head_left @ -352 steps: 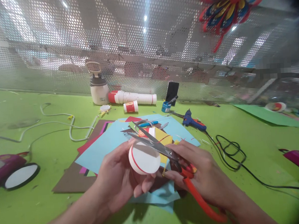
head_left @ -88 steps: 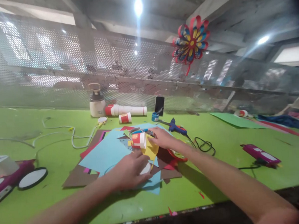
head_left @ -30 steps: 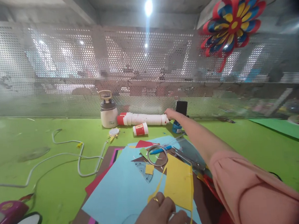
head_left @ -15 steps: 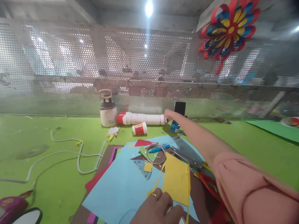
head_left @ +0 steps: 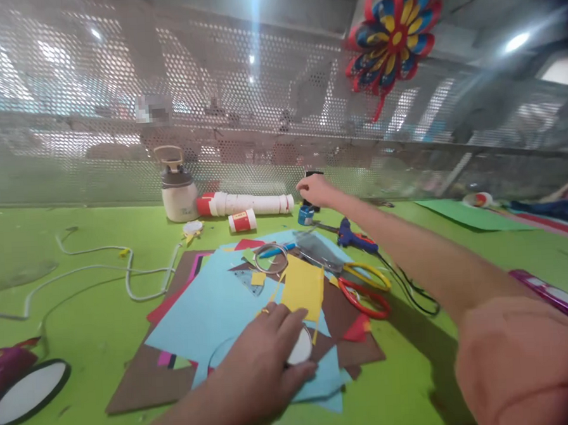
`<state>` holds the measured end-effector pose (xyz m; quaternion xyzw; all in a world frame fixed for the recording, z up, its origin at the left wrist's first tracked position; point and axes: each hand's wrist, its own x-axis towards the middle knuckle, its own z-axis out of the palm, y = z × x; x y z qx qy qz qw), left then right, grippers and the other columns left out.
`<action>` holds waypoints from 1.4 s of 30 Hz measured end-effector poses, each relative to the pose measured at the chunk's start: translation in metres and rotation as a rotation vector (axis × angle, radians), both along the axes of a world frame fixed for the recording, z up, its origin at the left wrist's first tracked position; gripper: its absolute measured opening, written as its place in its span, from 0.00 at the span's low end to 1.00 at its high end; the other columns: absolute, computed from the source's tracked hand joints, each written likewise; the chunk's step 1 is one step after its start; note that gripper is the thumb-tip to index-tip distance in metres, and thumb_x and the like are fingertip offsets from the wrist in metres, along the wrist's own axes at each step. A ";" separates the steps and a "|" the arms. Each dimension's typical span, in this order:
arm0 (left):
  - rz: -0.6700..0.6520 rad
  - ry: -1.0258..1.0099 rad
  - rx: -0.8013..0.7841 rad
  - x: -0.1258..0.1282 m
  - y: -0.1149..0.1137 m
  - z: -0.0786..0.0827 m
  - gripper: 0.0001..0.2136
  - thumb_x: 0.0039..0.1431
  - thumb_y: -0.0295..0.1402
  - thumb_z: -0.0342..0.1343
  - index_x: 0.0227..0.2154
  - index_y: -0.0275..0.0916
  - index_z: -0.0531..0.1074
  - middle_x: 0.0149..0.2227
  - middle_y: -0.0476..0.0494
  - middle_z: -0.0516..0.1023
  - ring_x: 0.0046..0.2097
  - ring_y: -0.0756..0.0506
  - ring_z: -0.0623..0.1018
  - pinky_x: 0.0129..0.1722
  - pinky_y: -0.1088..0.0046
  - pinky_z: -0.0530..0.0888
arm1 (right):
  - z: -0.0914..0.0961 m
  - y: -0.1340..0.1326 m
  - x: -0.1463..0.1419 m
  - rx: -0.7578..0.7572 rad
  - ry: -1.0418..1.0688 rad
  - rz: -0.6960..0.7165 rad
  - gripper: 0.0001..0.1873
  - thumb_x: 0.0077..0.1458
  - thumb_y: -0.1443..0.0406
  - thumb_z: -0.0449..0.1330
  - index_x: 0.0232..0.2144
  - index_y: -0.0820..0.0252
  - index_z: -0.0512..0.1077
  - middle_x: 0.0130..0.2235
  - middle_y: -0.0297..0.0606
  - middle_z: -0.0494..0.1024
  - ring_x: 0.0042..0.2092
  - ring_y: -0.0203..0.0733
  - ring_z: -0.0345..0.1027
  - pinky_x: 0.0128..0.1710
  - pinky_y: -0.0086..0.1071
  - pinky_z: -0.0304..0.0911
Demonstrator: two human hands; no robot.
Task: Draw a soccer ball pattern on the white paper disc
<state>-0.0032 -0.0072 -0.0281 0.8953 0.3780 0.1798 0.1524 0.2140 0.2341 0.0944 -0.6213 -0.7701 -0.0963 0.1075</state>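
My left hand (head_left: 272,346), with a ring on one finger, is low over the paper pile, closed around a white round piece (head_left: 300,346) that shows between thumb and forefinger. Most of that piece is hidden. A yellow sheet (head_left: 303,289) lies just beyond its fingertips, on light blue paper (head_left: 194,322). My right hand (head_left: 317,190) reaches to the back of the table with fingers pinched together; whether anything is in them I cannot make out. It is just right of a lying stack of paper cups (head_left: 255,204), in front of a black phone-like object (head_left: 314,173) and above a blue jar (head_left: 306,215).
Red-handled scissors (head_left: 365,300), yellow-handled scissors (head_left: 367,275) and a blue glue gun (head_left: 354,237) lie right of the paper. A single cup (head_left: 242,221) and a sprayer bottle (head_left: 179,196) stand farther back. A white cable (head_left: 129,271) winds across the left. A paper flower (head_left: 396,38) hangs above.
My right hand has moved right, off the end of the cup stack. My view has shifted, bringing the glue gun and more of the right side into sight. The left hand stays over the paper.
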 end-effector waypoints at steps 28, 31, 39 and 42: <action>-0.054 0.061 0.138 0.000 0.008 0.004 0.17 0.63 0.42 0.55 0.49 0.37 0.70 0.43 0.37 0.74 0.47 0.37 0.73 0.45 0.60 0.72 | -0.084 -0.167 0.085 -0.453 0.192 -0.113 0.17 0.65 0.60 0.59 0.54 0.59 0.70 0.54 0.43 0.74 0.49 0.46 0.73 0.47 0.44 0.72; -0.061 0.061 0.143 0.000 0.008 0.005 0.16 0.63 0.42 0.56 0.49 0.39 0.71 0.41 0.40 0.73 0.45 0.39 0.73 0.43 0.63 0.72 | -0.068 -0.177 0.090 -0.379 0.259 -0.112 0.17 0.65 0.60 0.59 0.53 0.59 0.70 0.54 0.43 0.74 0.48 0.46 0.73 0.47 0.44 0.72; -0.087 0.083 0.153 0.003 0.000 0.008 0.14 0.62 0.41 0.57 0.44 0.37 0.73 0.41 0.39 0.73 0.44 0.38 0.73 0.42 0.62 0.72 | -0.037 -0.198 0.031 -0.295 0.310 0.045 0.18 0.64 0.61 0.59 0.55 0.59 0.69 0.52 0.43 0.75 0.47 0.45 0.73 0.45 0.43 0.72; -0.092 0.093 0.166 0.004 -0.004 0.007 0.13 0.63 0.42 0.55 0.43 0.37 0.73 0.42 0.38 0.75 0.46 0.37 0.74 0.46 0.59 0.72 | -0.044 -0.183 -0.036 -0.323 0.292 0.197 0.18 0.64 0.61 0.60 0.54 0.59 0.70 0.55 0.43 0.73 0.51 0.47 0.71 0.50 0.47 0.70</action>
